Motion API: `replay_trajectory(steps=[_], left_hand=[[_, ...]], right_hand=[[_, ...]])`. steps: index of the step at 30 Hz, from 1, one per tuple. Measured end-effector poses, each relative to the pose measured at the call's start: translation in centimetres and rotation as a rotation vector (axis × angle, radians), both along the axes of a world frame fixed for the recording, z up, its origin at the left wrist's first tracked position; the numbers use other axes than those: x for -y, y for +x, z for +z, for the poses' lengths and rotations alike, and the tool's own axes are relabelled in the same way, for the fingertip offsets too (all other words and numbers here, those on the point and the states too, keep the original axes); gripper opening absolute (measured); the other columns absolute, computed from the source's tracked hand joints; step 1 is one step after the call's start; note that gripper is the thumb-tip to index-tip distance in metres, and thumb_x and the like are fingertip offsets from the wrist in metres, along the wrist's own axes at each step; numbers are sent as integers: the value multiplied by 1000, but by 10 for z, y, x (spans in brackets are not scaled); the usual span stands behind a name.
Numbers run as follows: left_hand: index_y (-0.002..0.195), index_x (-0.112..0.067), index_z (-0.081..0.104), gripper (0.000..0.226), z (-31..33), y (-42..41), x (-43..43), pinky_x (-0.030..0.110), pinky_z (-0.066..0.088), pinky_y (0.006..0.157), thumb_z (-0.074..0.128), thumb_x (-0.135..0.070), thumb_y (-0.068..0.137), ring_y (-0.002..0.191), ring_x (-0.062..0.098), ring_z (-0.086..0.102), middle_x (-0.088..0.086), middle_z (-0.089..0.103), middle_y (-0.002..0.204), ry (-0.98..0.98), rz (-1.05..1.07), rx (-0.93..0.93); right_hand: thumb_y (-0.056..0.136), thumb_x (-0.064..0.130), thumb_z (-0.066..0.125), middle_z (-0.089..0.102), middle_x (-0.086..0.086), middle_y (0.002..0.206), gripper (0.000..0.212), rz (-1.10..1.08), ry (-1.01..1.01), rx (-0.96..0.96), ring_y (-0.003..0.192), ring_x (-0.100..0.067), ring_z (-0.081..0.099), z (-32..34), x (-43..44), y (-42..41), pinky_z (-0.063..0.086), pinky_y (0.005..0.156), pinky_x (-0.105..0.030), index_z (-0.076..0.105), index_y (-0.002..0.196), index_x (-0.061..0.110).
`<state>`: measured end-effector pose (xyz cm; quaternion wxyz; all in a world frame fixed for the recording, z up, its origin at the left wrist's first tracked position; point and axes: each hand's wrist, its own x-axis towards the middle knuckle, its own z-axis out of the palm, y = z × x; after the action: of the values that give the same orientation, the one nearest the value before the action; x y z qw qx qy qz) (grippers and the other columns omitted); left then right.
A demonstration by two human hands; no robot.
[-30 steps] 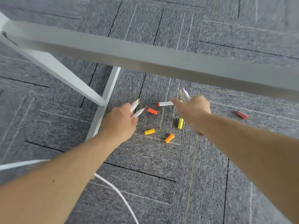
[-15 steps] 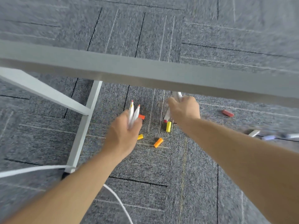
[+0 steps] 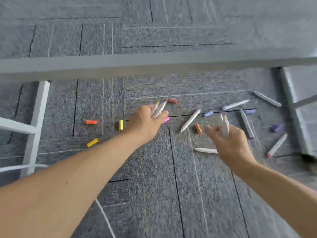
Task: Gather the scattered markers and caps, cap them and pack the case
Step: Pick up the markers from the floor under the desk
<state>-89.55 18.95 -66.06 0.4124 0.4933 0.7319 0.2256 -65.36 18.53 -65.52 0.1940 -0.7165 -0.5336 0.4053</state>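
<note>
Caps (image 3: 91, 122) lie scattered on carpet (image 3: 154, 194)
Left hand (image 3: 145, 121) grips two markers (image 3: 159, 109); right hand (image 3: 230, 145) grips more markers (image 3: 225, 127) (blurred).

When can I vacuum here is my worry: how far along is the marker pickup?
Early. Nothing looks packed, and no case is in view. In hand: the left hand grips uncapped markers, the right hand holds a marker bundle. Left on the carpet: an orange cap, a yellow cap, a red cap, a white marker and purple markers at the right.
</note>
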Motion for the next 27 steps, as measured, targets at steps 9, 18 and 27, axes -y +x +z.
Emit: replay_trajectory(steps=[9, 18, 27], left_hand=[[90, -13, 60, 23, -13, 45, -22, 29, 33, 51, 67, -33, 98, 60, 16, 51, 3, 57, 77, -17, -271, -279], [105, -23, 54, 23, -50, 92, -78, 34, 47, 60, 72, -21, 91, 72, 20, 58, 1, 60, 89, -58, -484, -433], [93, -22, 67, 14, -42, 91, -76, 26, 31, 47, 61, -9, 94, 59, 13, 53, -1, 57, 74, -44, -399, -428]], right_hand=[[81, 32, 84, 56, 16, 83, 35, 662, -28, 455, 70, -1, 54, -30, 2, 65, 37, 58, -16, 55, 98, 25], [88, 29, 73, 51, 15, 87, 22, 764, -38, 389, 70, -4, 57, -58, -18, 75, 46, 60, -21, 52, 91, 28], [100, 21, 62, 51, 0, 56, 28, 47, -19, 10, 40, -3, 35, -45, -13, 116, 33, 35, -19, 52, 75, 12]])
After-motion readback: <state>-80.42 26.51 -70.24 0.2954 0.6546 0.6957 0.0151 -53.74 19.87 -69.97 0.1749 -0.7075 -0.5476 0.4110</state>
